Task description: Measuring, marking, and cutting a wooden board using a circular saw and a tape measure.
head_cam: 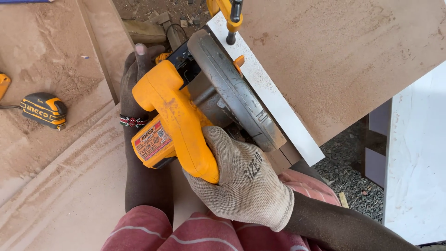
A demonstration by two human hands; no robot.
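A yellow circular saw with a grey blade guard sits at the edge of a dusty brown board, against a white strip clamped on it. My right hand, in a grey knit glove, grips the saw's yellow handle. My left hand is bare, with a beaded wristband, and lies flat on the sawdust-covered board behind the saw body, its fingers partly hidden by the saw.
A yellow clamp holds the white strip at the top. A yellow-and-black tape measure lies at the left on the dusty board. A white panel stands at the right, with gravel ground between.
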